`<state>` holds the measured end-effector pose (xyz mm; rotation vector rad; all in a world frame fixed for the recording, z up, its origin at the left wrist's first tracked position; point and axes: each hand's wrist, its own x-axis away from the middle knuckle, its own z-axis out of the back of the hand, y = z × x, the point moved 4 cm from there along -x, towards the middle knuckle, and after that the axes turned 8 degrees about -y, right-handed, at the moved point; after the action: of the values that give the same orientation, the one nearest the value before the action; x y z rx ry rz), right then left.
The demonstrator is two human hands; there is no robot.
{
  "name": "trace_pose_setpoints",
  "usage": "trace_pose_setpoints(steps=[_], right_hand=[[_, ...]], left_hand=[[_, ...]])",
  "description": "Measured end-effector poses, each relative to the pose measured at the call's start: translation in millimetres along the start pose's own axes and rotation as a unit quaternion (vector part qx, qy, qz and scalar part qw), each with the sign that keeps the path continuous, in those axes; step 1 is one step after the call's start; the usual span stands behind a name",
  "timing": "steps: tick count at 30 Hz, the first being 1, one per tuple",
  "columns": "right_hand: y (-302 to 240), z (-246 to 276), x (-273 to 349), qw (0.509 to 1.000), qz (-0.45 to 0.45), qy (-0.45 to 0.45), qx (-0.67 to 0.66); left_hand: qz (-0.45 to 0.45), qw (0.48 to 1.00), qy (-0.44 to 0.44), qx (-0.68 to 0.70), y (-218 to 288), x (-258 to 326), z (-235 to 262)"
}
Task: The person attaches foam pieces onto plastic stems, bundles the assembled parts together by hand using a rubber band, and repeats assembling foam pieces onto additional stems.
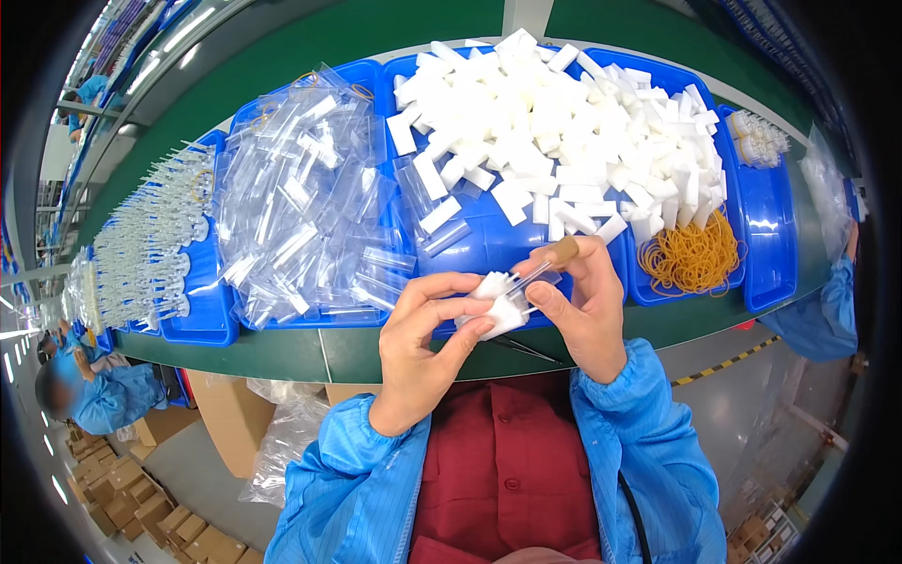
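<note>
My left hand [427,343] and my right hand [580,305] meet over the front edge of a blue tray [658,291]. Between them they pinch a small white foam block [498,303] inside a small clear plastic bag [531,280]. The left fingers grip the foam from the left and below. The right thumb and forefinger hold the bag's upper right end. Behind the hands, the tray holds a heap of white foam blocks [564,132] and a pile of yellow rubber bands [693,256].
A second blue tray [202,324] to the left is heaped with clear plastic bags [305,197]. Further left lie rows of clear packed pieces [141,249]. The green bench edge [310,352] runs below. Cardboard boxes [141,489] stand on the floor; blue-coated people work at both sides.
</note>
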<state>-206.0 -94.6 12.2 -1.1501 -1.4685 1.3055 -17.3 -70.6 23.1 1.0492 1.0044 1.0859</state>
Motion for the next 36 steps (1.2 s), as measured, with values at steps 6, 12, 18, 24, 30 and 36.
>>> trace_pose_setpoints(steps=[6,12,18,24,30,36], right_hand=[[-3,-4,6,0.998,0.036,-0.012,0.041],[-6,-1,0,0.998,0.043,-0.026,0.023],[-5,9,-6,0.993,-0.013,0.003,-0.119],[-5,11,-1,0.998,0.009,-0.064,0.004],[-5,-3,5,0.995,0.018,-0.1,0.026],[-3,1,6,0.991,0.017,-0.126,0.035]], left_hand=[[-0.009,1.0,0.006,-0.002,-3,1,0],[-0.01,1.0,0.006,0.021,-4,3,2],[0.054,0.959,-0.01,0.278,-3,2,7],[-0.002,0.996,-0.04,0.078,-4,9,11],[-0.078,0.995,-0.017,-0.059,5,11,10],[-0.045,0.998,-0.045,-0.006,7,8,16]])
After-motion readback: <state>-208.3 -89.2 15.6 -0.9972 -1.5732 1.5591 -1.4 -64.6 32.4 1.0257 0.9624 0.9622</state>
